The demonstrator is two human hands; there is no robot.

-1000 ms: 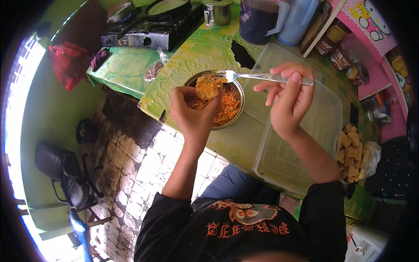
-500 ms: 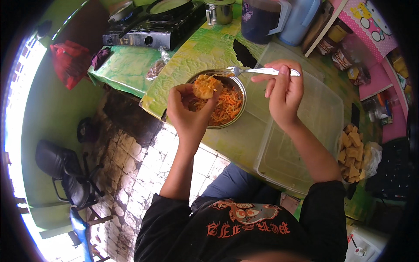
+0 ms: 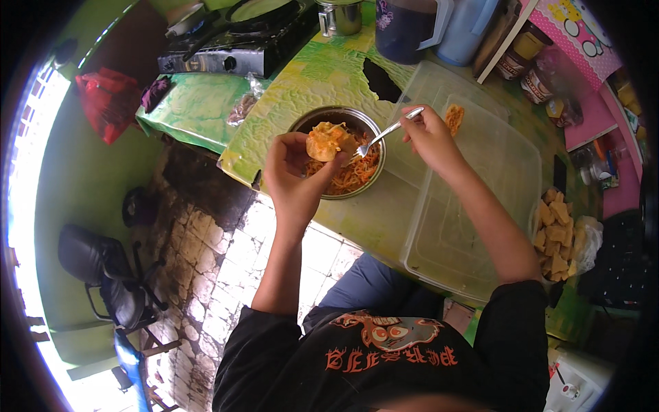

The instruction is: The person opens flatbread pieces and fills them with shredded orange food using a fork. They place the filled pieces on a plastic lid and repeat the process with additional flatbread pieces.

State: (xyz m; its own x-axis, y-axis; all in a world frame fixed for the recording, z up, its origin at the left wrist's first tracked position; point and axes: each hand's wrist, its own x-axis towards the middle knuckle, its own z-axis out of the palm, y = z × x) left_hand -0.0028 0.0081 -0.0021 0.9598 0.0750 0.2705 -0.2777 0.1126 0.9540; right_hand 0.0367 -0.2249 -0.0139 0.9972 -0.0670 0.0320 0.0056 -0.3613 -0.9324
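Observation:
My left hand pinches a piece of fried tofu with orange shreds on its open top, held above the metal bowl. Inside the bowl lies a mix of shredded carrot and pale strands. Closed around a fork handle, my right hand comes in from the right. The fork slants down to the left, its tines over the bowl beside the tofu. Just past my right hand, a filled tofu piece rests on a clear plastic container.
Cut tofu pieces are heaped in a plastic bag at the table's right. Two pitchers and a metal mug stand at the back. A gas stove is at far left. Jars line the right-hand shelf.
The fork has swung from nearly level above the bowl to tines down over it. My right hand has shifted slightly left and down. The left hand still holds the tofu over the bowl.

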